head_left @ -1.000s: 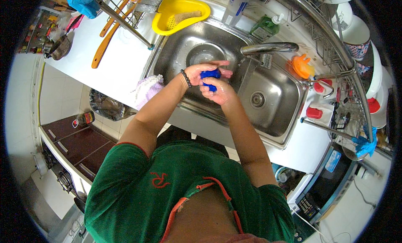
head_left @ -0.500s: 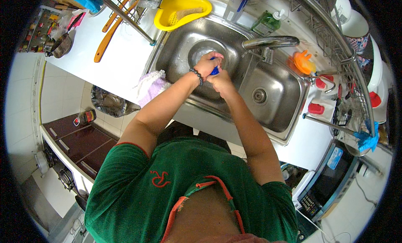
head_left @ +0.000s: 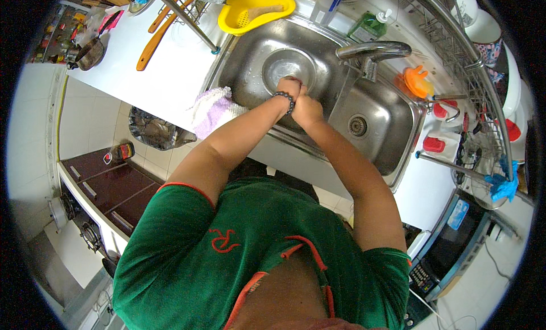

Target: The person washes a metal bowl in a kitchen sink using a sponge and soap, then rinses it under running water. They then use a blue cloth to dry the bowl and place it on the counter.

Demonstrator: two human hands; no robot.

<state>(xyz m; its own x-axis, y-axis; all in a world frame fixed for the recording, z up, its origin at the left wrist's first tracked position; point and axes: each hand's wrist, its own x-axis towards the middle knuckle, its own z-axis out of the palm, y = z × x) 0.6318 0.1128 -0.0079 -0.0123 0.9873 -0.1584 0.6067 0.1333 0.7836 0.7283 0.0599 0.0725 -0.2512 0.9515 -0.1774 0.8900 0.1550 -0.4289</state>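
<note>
Over the left basin of the stainless steel double sink [head_left: 318,62], the left hand [head_left: 290,88] and right hand [head_left: 307,108] are pressed together, whatever is held between them being hidden, probably small, wet and slippery.

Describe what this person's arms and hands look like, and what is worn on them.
Both forearms are bare. The short sleeves of a green T-shirt end at the upper arms, edged with thin red piping. The left hand has a dark beaded bracelet at its wrist. The right hand shows no glove, watch or ring.
</note>
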